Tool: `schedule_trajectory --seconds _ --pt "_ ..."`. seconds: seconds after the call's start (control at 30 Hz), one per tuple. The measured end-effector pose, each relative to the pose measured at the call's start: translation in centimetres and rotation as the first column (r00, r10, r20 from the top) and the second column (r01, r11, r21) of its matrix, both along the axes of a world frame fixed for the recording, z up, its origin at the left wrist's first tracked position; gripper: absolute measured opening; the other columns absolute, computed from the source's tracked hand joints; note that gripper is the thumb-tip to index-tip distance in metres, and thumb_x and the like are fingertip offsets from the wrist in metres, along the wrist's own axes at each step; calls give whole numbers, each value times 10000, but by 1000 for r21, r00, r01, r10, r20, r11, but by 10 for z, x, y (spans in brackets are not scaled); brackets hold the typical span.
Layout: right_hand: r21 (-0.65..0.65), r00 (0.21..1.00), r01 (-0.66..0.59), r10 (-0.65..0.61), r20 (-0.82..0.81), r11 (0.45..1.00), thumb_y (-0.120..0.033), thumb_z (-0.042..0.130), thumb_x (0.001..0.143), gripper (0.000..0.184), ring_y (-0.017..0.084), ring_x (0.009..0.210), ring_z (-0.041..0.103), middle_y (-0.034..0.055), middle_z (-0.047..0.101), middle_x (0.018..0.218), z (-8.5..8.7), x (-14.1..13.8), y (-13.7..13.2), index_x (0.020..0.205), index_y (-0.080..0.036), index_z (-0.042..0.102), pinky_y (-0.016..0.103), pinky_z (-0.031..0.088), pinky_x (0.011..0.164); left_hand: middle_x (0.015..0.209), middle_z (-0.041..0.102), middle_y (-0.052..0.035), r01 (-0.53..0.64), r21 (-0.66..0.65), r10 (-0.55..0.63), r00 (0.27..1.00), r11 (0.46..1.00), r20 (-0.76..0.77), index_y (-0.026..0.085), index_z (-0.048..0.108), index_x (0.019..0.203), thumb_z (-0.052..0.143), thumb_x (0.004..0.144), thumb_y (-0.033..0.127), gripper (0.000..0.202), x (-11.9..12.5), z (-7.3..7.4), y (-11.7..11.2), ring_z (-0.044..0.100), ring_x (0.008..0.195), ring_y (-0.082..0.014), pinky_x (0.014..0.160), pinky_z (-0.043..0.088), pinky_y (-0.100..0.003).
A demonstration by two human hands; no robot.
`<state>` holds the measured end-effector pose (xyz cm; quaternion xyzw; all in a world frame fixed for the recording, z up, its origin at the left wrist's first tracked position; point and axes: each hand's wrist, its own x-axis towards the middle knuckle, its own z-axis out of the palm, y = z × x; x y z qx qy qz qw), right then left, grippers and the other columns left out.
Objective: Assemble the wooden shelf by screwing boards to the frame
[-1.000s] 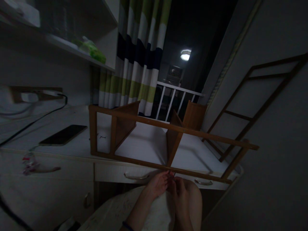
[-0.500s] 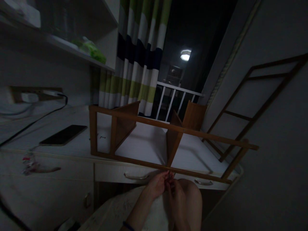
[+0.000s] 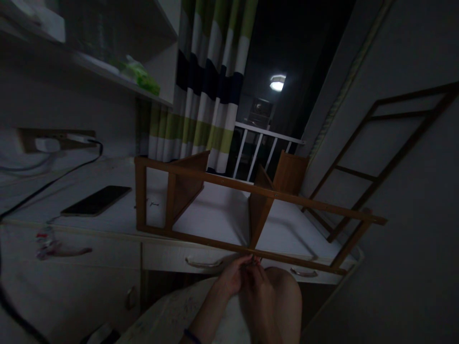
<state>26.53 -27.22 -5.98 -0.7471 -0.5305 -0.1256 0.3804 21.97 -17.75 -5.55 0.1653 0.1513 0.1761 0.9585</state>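
Dark room, low light. Both hands met just below the front edge of the surface, at the lower front rail of the wooden frame. Left hand: fingers narrow, tips pinched together against the rail; too dark to tell if anything small sat between them. Right hand: back toward camera, touching the left; could not tell how its fingers stood. The wooden frame stood upright on the surface along the front edge, running from mid-surface to the right corner, with upright dividers inside. Phone lay flat toward the left, well apart from the frame. Striped curtain hung behind the back edge. Drawer handle sat under the front edge, near the left hand.
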Motion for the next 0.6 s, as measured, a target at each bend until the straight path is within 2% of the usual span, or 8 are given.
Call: schedule_trajectory --seconds 0.23,0.37,0.5,0.6 --pt "-88 984 34 -18 178 996 -168 361 813 268 158 724 605 83 630 899 -2 6 5 975 -208 571 228 465 609 649 639 -65 22 -10 -22 1000 1000 0 74 594 703 463 793 108 162 1 -1 1 614 648 -135 660 466 -202" --pt "-159 950 46 6 311 986 -107 347 795 320 167 794 603 102 597 997 -5 8 6 1046 -177 533 232 481 607 654 640 -71 17 -15 -17 1000 1000 -1 63 596 729 466 789 109 151 1 -3 2 614 645 -138 658 465 -205" --pt "-155 910 83 -11 415 984 -34 342 750 383 191 861 587 119 582 1023 -8 9 7 1068 -160 514 256 495 611 663 641 -69 18 -21 -17 1000 1000 6 65 591 723 472 785 102 139 0 -2 1 613 666 -135 670 465 -197" --pt "-131 914 69 -10 406 989 -33 358 757 343 194 851 581 115 592 982 -6 11 10 1025 -167 525 270 494 635 654 638 -65 35 -28 -35 999 999 -12 77 582 701 490 780 115 127 -1 -1 1 612 650 -137 646 468 -197"
